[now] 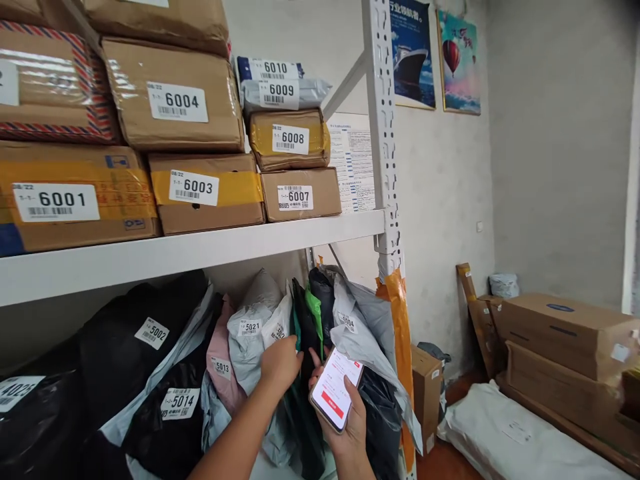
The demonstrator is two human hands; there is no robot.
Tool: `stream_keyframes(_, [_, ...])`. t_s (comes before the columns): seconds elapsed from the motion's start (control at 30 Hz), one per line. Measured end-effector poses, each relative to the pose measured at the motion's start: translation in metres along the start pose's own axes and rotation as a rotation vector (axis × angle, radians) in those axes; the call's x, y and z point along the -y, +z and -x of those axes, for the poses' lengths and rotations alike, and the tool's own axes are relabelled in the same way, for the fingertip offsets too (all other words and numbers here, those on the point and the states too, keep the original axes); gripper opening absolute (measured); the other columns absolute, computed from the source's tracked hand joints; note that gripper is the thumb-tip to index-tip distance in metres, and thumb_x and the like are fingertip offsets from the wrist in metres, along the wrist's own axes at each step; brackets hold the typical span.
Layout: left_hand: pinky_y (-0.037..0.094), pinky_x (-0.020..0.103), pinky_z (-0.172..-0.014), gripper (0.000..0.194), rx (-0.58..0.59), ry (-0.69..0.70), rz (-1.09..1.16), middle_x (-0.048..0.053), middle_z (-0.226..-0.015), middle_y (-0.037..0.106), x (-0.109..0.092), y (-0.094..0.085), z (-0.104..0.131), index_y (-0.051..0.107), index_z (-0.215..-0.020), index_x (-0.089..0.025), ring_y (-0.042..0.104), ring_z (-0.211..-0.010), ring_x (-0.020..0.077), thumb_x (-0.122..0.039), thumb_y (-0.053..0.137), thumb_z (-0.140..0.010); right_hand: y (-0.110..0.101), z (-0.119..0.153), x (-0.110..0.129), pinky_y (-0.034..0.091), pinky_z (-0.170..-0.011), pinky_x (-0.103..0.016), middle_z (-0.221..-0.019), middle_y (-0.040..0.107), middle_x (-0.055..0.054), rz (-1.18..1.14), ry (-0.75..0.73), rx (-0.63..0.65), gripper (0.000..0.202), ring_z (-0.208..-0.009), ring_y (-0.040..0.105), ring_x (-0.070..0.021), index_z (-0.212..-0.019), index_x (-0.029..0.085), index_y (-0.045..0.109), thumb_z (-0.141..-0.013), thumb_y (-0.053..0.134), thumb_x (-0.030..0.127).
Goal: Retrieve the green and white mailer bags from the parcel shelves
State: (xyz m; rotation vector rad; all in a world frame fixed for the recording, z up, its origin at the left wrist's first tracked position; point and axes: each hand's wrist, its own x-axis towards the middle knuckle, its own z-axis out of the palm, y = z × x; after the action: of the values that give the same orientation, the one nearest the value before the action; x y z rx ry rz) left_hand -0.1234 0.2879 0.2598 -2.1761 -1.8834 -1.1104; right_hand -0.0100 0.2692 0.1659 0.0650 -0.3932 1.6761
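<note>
My left hand (283, 363) is among the upright mailing bags on the lower shelf, its fingers curled beside a white bag (275, 323) and a dark green bag (306, 400). What its fingertips grip is hidden. My right hand (350, 417) holds a phone (336, 388) with a lit screen showing a red button, thumb over its right edge and fingers round its left side. A grey bag (350, 320) with a label ending in 004 leans just above the phone. Left of my left hand are a grey-white bag (250, 343) labelled 5021 and a pink bag (223, 360) labelled 5013.
Labelled cartons (205, 137) sit above the white shelf beam (200, 257). Black bags (135, 347) fill the lower left. A perforated post (383, 133) with orange tape (400, 333) stands right of the bags. Large boxes (560, 333) and a white package (525, 433) lie at the right.
</note>
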Motion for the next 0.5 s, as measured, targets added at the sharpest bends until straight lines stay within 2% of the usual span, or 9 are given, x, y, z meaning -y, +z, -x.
stream_keyframes(0.07, [0.048,0.039,-0.062,0.013,0.022,-0.019,0.143,0.012,-0.069,0.067,0.0,-0.004,-0.006,0.06,-0.07,-0.018,0.064,-0.071,0.0296,-0.019,0.047,-0.07,0.0,0.0,0.0,0.05,-0.08,-0.037,-0.086,0.072,-0.005,0.014,0.006,0.0,0.06,-0.079,0.065,-0.0197,-0.111,0.02,0.062,-0.056,0.081,0.036])
stream_keyframes(0.17, [0.047,0.033,-0.056,0.011,0.033,-0.038,0.368,0.006,-0.061,0.061,-0.006,-0.016,-0.005,0.055,-0.067,-0.019,0.06,-0.061,0.0216,-0.021,0.044,-0.068,0.0,0.0,-0.001,0.051,-0.08,-0.041,-0.084,0.073,-0.005,0.038,0.002,-0.022,0.056,-0.076,0.065,-0.0217,-0.103,0.02,0.066,-0.052,0.083,0.035])
stream_keyframes(0.23, [0.049,0.031,-0.06,0.016,0.018,-0.045,0.49,0.005,-0.066,0.063,-0.003,-0.028,0.007,0.055,-0.069,-0.019,0.06,-0.065,0.0206,-0.031,0.045,-0.068,0.0,0.0,0.0,0.052,-0.08,-0.042,-0.089,0.073,-0.006,0.035,0.017,-0.036,0.052,-0.076,0.066,-0.0219,-0.1,0.02,0.067,-0.053,0.083,0.033])
stream_keyframes(0.33, [0.05,0.034,-0.07,0.033,0.062,-0.089,0.61,0.006,-0.073,0.066,0.024,-0.048,0.038,0.058,-0.072,-0.018,0.062,-0.075,0.0242,-0.049,0.049,-0.067,0.003,0.003,-0.001,0.053,-0.075,-0.038,-0.111,0.068,-0.01,0.007,0.043,-0.023,0.054,-0.077,0.066,-0.02,-0.108,0.021,0.064,-0.057,0.08,0.029])
stream_keyframes(0.43, [0.048,0.036,-0.079,0.03,0.223,-0.172,0.378,0.007,-0.084,0.07,0.052,-0.065,0.066,0.063,-0.081,-0.019,0.063,-0.088,0.0283,-0.043,0.05,-0.069,0.004,0.008,-0.003,0.053,-0.072,-0.037,-0.124,0.061,-0.012,0.025,0.045,-0.023,0.061,-0.077,0.066,-0.0196,-0.117,0.021,0.059,-0.06,0.078,0.028])
stream_keyframes(0.5, [0.047,0.037,-0.082,0.036,0.235,-0.22,0.145,0.009,-0.098,0.069,0.052,-0.07,0.075,0.061,-0.102,-0.019,0.062,-0.096,0.0291,-0.036,0.049,-0.072,0.002,0.012,-0.008,0.054,-0.07,-0.037,-0.12,0.063,-0.013,0.102,0.06,-0.035,0.064,-0.077,0.067,-0.021,-0.119,0.019,0.057,-0.06,0.079,0.027])
